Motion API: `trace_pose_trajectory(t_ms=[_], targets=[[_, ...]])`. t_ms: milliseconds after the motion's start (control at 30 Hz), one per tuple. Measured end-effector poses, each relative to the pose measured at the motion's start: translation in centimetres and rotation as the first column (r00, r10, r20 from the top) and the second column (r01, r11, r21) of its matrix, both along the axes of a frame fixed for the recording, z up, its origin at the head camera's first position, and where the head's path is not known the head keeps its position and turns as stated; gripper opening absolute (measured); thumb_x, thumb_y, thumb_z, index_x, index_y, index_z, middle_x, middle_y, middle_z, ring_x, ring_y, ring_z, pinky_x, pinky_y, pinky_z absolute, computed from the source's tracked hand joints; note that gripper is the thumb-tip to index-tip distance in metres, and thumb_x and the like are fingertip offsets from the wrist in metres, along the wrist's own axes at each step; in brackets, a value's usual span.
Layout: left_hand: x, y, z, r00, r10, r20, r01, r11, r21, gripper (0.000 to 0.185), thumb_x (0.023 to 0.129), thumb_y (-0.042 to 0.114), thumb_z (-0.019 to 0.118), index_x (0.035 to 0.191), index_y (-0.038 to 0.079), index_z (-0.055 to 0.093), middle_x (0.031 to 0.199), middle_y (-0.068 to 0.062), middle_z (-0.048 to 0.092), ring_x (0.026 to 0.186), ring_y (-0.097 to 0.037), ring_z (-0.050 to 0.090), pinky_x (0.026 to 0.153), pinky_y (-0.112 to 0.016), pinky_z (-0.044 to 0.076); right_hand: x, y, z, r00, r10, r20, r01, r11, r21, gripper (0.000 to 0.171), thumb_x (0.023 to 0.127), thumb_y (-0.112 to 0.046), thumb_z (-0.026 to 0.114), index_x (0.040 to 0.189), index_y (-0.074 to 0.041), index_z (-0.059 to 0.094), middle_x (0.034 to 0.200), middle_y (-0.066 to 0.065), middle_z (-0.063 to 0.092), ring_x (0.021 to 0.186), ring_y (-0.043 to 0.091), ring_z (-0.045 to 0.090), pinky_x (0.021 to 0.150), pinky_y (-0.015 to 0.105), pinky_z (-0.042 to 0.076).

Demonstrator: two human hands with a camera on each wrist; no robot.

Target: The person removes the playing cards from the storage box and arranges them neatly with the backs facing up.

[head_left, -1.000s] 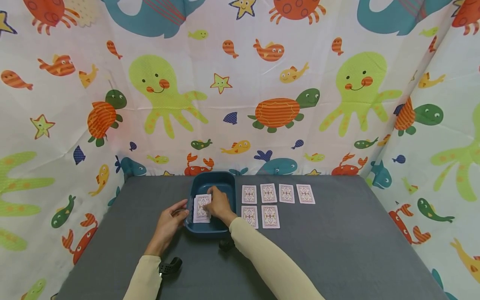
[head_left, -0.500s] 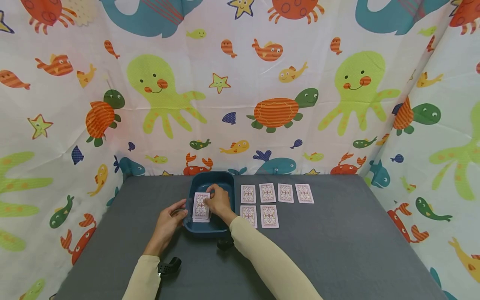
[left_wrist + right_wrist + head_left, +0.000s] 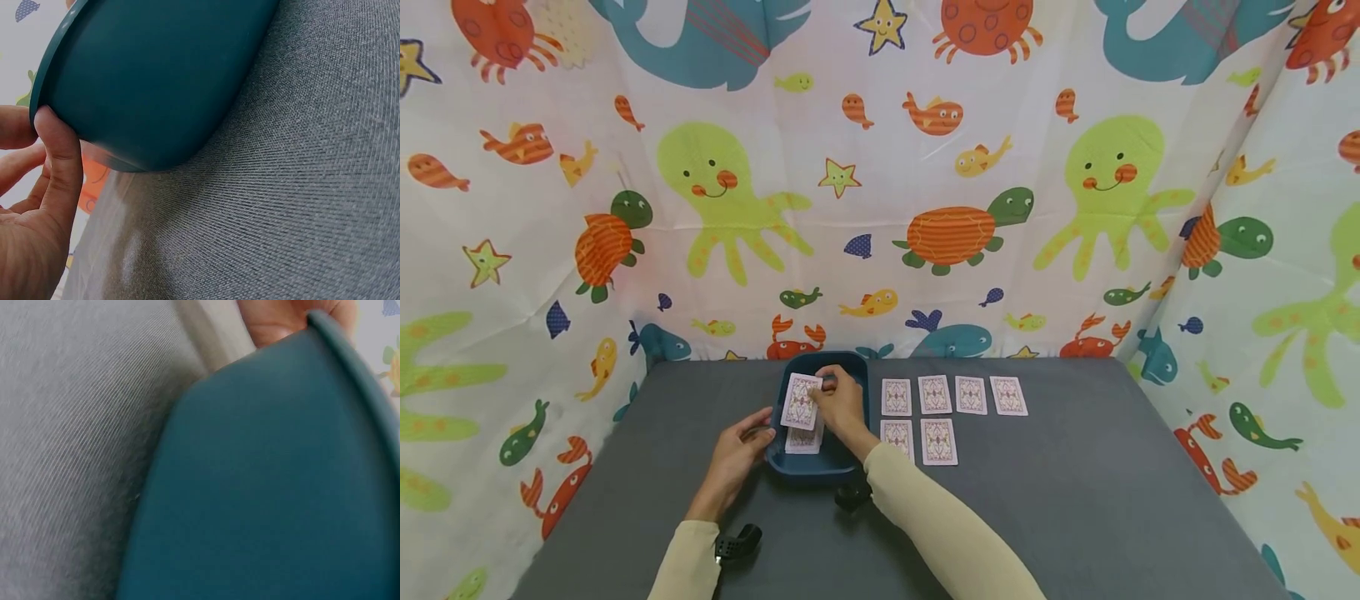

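A blue-green plastic bin (image 3: 812,478) stands on the table, holding a stack of face-down playing cards (image 3: 803,442). Over that stack, my right hand (image 3: 842,410) pinches one playing card (image 3: 801,402) at its right edge, and the card lies slightly turned against the cards under it. My left hand (image 3: 733,458) is at the bin's left side; in the left wrist view its thumb (image 3: 60,150) and a finger pinch the rim. The right wrist view is filled mostly by the bin's outer wall (image 3: 269,469), which hides my right hand there.
Right of the bin, several face-down cards lie in two rows, with cards such as the lower right one (image 3: 939,442) and the far right one (image 3: 1008,396). A grey cloth (image 3: 1075,517) covers the table. A curtain (image 3: 865,208) printed with sea animals hangs behind.
My right hand has raised the top card off the stack and turned it a little, uncovering the cards below. The left hand stays at the bin's rim.
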State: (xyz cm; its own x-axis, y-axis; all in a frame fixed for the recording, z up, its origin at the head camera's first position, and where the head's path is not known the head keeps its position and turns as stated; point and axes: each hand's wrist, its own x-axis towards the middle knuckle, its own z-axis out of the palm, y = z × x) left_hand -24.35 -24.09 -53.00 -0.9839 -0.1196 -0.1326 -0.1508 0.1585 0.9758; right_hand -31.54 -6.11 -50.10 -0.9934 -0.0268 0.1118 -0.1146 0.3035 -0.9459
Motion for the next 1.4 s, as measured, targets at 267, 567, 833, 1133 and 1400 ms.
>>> trace_pose_trajectory(t_ms=[267,567,833,1133,1400], targets=[[0.2,0.1,0.1,1.000,-0.008,-0.007,0.008,1.000,0.008,0.047,0.098,0.013,0.058,0.144,0.012,0.049,0.138,-0.014,0.049,0.098,-0.007,0.057,0.072,-0.026,0.050,0.8,0.6,1.3,0.998,0.015,-0.062,-0.019,0.997,-0.071,0.025,0.087,-0.013,0.074,0.110,-0.014,0.065,0.088,0.006,0.071,0.070,0.007,0.061,0.065,0.024,0.052],[-0.1,0.0,-0.1,1.000,0.002,-0.014,-0.002,1.000,-0.006,0.046,0.098,0.012,0.057,0.144,0.012,0.050,0.141,-0.016,0.048,0.099,-0.008,0.057,0.074,-0.026,0.050,1.8,2.2,2.2,0.997,0.035,-0.068,-0.043,0.993,-0.113,0.025,0.087,-0.014,0.074,0.111,-0.013,0.066,0.087,0.006,0.071,0.071,0.006,0.060,0.065,0.022,0.050],[0.1,0.1,0.1,1.000,-0.003,-0.009,0.003,1.000,0.007,0.048,0.098,0.014,0.059,0.145,0.013,0.049,0.144,-0.015,0.047,0.099,-0.006,0.056,0.075,-0.025,0.049,3.2,4.2,2.7,0.996,0.054,-0.070,-0.064,0.988,-0.140,0.026,0.087,-0.017,0.074,0.111,-0.012,0.066,0.089,0.008,0.070,0.075,0.011,0.063,0.067,0.025,0.050],[0.1,0.0,-0.2,1.000,0.000,-0.012,0.000,1.000,-0.014,0.046,0.098,0.015,0.059,0.143,0.014,0.050,0.141,-0.013,0.050,0.105,-0.014,0.056,0.079,-0.026,0.050,4.1,6.8,2.1,0.996,0.055,-0.064,-0.065,0.986,-0.155,0.030,0.088,-0.015,0.073,0.116,-0.008,0.066,0.093,0.016,0.070,0.079,0.017,0.065,0.068,0.027,0.048],[0.0,0.1,-0.1,1.000,0.002,-0.005,-0.002,1.000,-0.007,0.046,0.098,0.013,0.057,0.144,0.014,0.049,0.142,-0.014,0.049,0.112,-0.022,0.055,0.080,-0.026,0.051,5.8,9.5,3.6,0.997,0.050,-0.056,-0.059,0.984,-0.167,0.028,0.089,-0.011,0.071,0.115,-0.006,0.065,0.095,0.017,0.069,0.080,0.016,0.064,0.070,0.022,0.050]])
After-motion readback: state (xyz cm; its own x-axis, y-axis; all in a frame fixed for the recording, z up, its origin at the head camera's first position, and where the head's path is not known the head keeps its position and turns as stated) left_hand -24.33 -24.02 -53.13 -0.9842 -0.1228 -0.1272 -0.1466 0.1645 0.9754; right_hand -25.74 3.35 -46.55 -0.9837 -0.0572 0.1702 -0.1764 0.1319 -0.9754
